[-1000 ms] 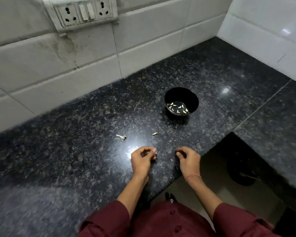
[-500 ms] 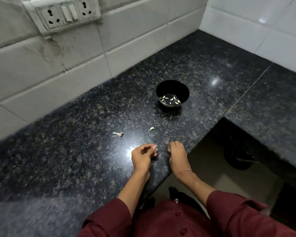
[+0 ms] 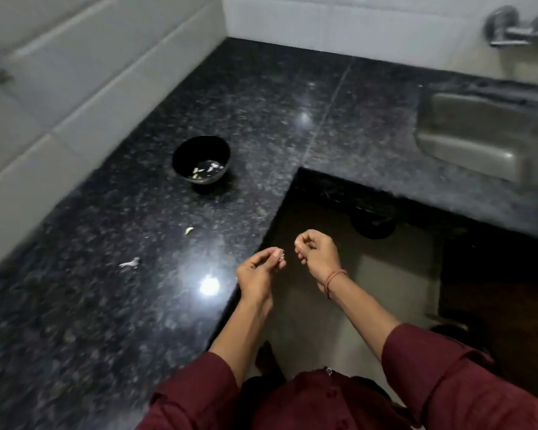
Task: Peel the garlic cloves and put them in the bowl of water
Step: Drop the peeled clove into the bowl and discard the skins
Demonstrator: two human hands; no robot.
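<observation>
Left hand pinches what seems a garlic clove; right hand curled just beside

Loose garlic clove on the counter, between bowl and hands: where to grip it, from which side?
Probably come straight down from above and pinch the garlic clove across its short width with fingertips. It is small, lies flat on the counter, apart from the bowl, so nothing blocks a top pinch.

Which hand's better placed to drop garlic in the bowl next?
Probably left: the left hand pinches a pale garlic piece and is nearer the bowl; the right hand is farther, off the counter.
</observation>
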